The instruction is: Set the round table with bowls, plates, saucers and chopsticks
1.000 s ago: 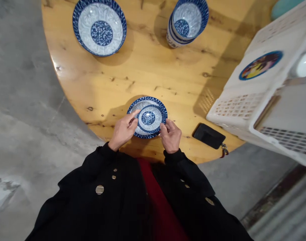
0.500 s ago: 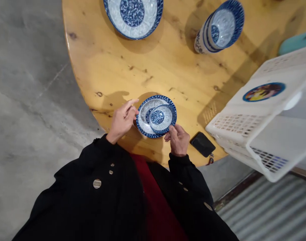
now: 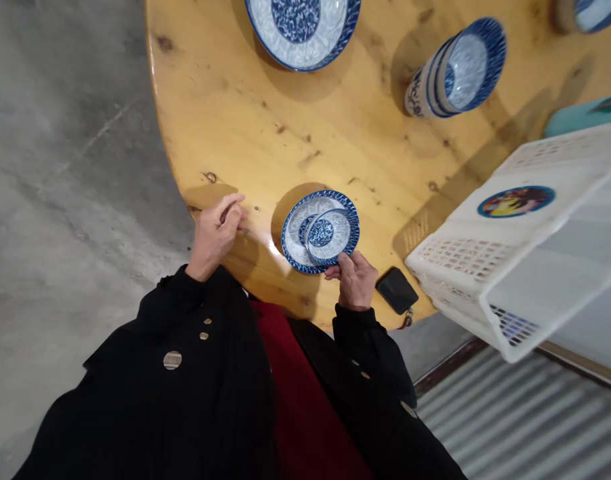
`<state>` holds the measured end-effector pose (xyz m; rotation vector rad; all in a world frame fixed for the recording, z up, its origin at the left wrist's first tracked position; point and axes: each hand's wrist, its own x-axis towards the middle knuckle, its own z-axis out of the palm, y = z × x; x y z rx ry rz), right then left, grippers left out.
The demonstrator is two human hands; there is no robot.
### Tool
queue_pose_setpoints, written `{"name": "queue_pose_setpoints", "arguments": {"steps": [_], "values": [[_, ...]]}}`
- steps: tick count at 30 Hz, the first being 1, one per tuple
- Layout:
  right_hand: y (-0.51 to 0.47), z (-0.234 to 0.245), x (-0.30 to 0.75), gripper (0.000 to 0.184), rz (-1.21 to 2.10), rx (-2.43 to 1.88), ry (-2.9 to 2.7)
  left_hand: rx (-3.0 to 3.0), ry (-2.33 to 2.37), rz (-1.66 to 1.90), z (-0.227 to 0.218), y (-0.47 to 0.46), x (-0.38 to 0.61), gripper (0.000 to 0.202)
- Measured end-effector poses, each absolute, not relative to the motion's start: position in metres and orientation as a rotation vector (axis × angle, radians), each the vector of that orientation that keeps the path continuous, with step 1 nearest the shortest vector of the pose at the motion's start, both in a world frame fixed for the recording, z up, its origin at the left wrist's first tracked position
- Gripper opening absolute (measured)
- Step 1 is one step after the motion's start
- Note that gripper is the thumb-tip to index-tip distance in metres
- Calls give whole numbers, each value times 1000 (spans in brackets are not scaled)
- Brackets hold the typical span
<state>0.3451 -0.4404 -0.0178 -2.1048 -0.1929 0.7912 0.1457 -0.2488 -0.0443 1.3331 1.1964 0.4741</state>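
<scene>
A small blue-and-white bowl point(image 3: 330, 237) sits tilted over a larger blue-rimmed dish point(image 3: 293, 233) near the table's front edge. My right hand point(image 3: 356, 280) pinches the near right rim of the small bowl between thumb and fingers. My left hand point(image 3: 218, 233) is apart from the dishes, over the table edge to their left. Its fingers are loosely bent, with the thumb and forefinger slightly apart and nothing visible between them. How the small bowl's underside meets the dish is hidden.
A large patterned bowl point(image 3: 295, 30) stands at the back of the wooden table point(image 3: 235, 120). Stacked cups point(image 3: 453, 70) are at the back right, with another bowl point(image 3: 593, 13) at the corner. A white plastic basket point(image 3: 455, 257), a teal object point(image 3: 580, 119) and a black case point(image 3: 397, 291) lie right.
My left hand has moved left, off the rim of the larger dish. The right hand keeps its hold on the small bowl. The view has shifted slightly.
</scene>
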Motion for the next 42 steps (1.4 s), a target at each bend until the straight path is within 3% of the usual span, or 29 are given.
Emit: {"name": "queue_pose_setpoints", "arguments": {"steps": [5, 13, 21, 31, 42], "values": [[-442, -19, 343, 32, 793, -2136, -194, 1357, 1151, 473, -46, -249, 146, 29], [-443, -16, 346, 45, 857, -2098, -212, 1362, 1177, 517, -39, -261, 140, 29], [-494, 3, 343, 44, 708, -1989, -112, 1299, 1234, 540, -19, -300, 120, 30], [-566, -21, 270, 51, 938, -1732, -16, 1169, 1258, 579, 24, -386, 83, 33], [-567, -24, 222, 54, 1105, -1656, -152, 1079, 1301, 564, 29, -428, 33, 40]]}}
